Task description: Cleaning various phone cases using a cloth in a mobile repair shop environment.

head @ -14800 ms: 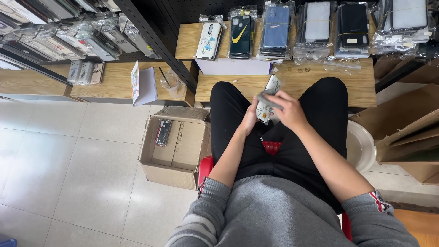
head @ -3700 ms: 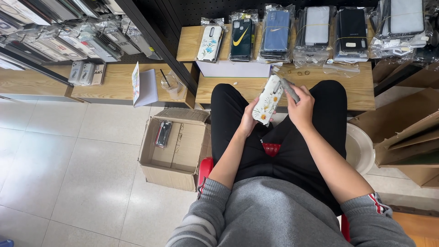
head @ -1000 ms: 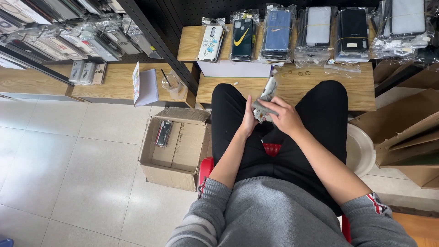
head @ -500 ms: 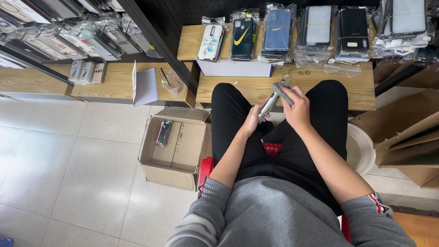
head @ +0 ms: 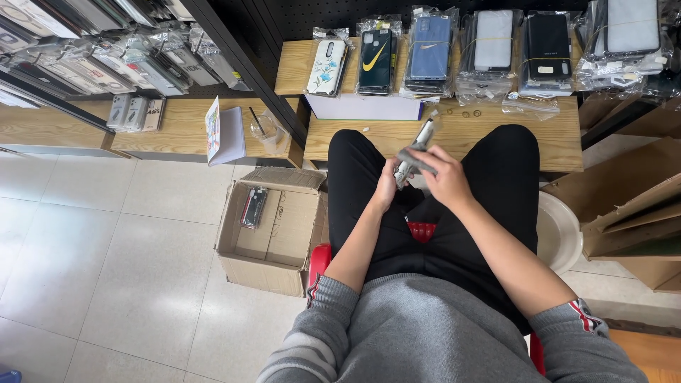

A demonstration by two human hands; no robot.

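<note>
A white phone case with a flower print [head: 418, 142] stands nearly edge-on above my lap. My left hand [head: 387, 186] grips its lower end. Across the middle of the case my right hand [head: 444, 177] presses a small grey cloth [head: 414, 159]. Both hands hover between my knees, in black trousers, just in front of the low wooden shelf [head: 496, 131].
Packaged phone cases [head: 428, 47] line the upper shelf. An open cardboard box [head: 272, 227] with a case inside sits on the tiled floor at left. A white basin [head: 564, 230] and brown cartons [head: 631, 206] are on the right. A notebook [head: 223, 131] leans on the left shelf.
My right hand with the cloth has slid down the case from its upper end toward the middle. The case stays edge-on in my left hand.
</note>
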